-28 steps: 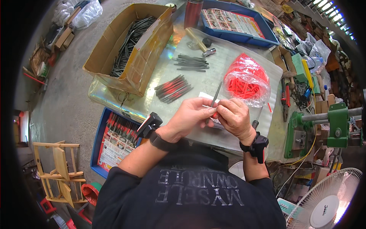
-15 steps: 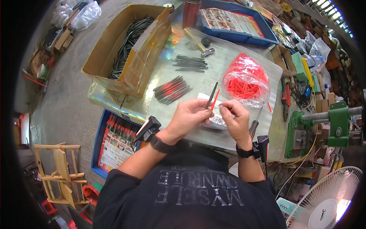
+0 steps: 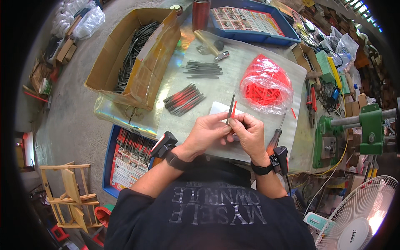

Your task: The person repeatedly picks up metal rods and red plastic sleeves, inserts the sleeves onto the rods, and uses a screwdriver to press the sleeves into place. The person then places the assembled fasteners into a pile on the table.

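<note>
My left hand and my right hand meet over the grey mat at the table's near edge. Between their fingertips stands a thin dark metal rod with a short red sleeve beside it, both pointing up and away from me. Which hand pinches which piece I cannot tell. A white slip of paper lies just beyond my fingers. A clear bag of red sleeves sits to the right of them. Red-and-black finished pieces lie in a pile to the left.
A cardboard box of dark rods stands at the left. More dark rods and a hammer lie further back. Blue trays sit at the far side and by my left knee. A green vise and a fan are at right.
My hands drew slightly toward me and the rod tipped more upright between my fingertips, with the red sleeve now standing beside it.
</note>
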The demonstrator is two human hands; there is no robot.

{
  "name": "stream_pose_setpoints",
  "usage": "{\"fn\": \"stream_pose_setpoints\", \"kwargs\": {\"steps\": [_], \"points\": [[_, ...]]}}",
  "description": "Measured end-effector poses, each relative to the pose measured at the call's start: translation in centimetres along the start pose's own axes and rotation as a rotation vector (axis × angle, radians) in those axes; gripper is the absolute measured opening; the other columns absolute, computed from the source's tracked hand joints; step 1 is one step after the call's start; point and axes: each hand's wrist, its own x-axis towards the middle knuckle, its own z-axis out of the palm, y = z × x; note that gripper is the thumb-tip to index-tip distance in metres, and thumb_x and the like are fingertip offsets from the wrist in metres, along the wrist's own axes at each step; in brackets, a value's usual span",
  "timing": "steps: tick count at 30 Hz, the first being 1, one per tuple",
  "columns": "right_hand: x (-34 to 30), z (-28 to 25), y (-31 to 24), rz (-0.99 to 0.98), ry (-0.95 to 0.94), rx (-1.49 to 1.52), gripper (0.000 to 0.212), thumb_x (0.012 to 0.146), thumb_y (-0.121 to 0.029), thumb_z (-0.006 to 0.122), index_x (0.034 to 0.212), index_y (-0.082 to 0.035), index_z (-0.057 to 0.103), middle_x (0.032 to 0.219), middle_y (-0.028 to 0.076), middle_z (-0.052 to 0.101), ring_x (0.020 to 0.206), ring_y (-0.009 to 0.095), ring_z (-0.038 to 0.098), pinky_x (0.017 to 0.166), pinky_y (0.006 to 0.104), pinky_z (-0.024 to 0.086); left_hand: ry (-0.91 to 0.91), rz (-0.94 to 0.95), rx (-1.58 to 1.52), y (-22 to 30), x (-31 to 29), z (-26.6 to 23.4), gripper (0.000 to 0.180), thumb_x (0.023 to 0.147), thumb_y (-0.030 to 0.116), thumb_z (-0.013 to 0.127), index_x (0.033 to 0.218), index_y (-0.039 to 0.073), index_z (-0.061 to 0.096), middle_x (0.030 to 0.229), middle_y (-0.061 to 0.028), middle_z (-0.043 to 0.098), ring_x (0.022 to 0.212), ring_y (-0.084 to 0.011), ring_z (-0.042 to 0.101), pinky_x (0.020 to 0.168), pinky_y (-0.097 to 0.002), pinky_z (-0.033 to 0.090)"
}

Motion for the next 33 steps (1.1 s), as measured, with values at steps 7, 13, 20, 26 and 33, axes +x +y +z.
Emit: {"fn": "stream_pose_setpoints", "kwargs": {"steps": [7, 13, 20, 26, 33], "points": [[-0.1, -0.4, -0.1, -0.001, -0.048, -0.076, 0.013, 0.089, -0.008, 0.058, 0.089, 0.005, 0.061, 0.073, 0.005, 0.062, 0.055, 0.008, 0.056, 0.049, 0.0193, 0.043, -0.01, 0.0, -0.016, -0.3, 0.1, 0.0, 0.04, 0.086, 0.004, 0.06, 0.125, 0.003, 0.052, 0.075, -0.0091, 0.064, 0.065, -0.0138, 0.062, 0.055, -0.0217, 0.05], [0.0, -0.3, -0.4, 0.033, -0.052, -0.088, 0.014, 0.089, -0.009, 0.059, 0.087, 0.005, 0.061, 0.071, 0.005, 0.061, 0.053, 0.007, 0.055, 0.048, 0.019, 0.042, -0.01, -0.013, 0.012, -0.4, 0.2, 0.0, 0.039, 0.086, 0.004, 0.059, 0.125, 0.002, 0.052, 0.074, -0.0084, 0.063, 0.065, -0.0135, 0.061, 0.056, -0.0222, 0.051], [-0.1, -0.3, -0.6, 0.05, -0.051, -0.008, 0.014, 0.089, -0.009, 0.058, 0.086, 0.005, 0.06, 0.071, 0.006, 0.061, 0.052, 0.008, 0.054, 0.047, 0.0194, 0.042, -0.041, -0.001, -0.018, -0.7, 0.4, -0.1, 0.039, 0.087, 0.006, 0.059, 0.125, 0.004, 0.052, 0.076, -0.0078, 0.063, 0.066, -0.014, 0.061, 0.055, -0.0226, 0.051], [-0.2, 0.0, -0.3, -0.018, 0.031, -0.024, 0.014, 0.087, -0.008, 0.059, 0.081, 0.004, 0.062, 0.061, 0.003, 0.06, 0.048, 0.006, 0.053, 0.043, 0.0216, 0.041, -0.025, -0.007, -0.028, -1.0, 0.5, -0.1, 0.04, 0.087, 0.007, 0.059, 0.125, 0.004, 0.051, 0.077, -0.008, 0.063, 0.066, -0.0144, 0.062, 0.056, -0.0229, 0.051], [-0.2, 0.1, -0.3, -0.016, 0.049, -0.035, 0.015, 0.086, -0.009, 0.059, 0.079, 0.004, 0.062, 0.06, 0.003, 0.06, 0.048, 0.006, 0.052, 0.043, 0.0216, 0.041, -0.007, -0.019, 0.003, -0.9, 0.4, 0.0, 0.039, 0.087, 0.007, 0.06, 0.125, 0.005, 0.052, 0.076, -0.0075, 0.064, 0.066, -0.0137, 0.062, 0.056, -0.0228, 0.051]]}}
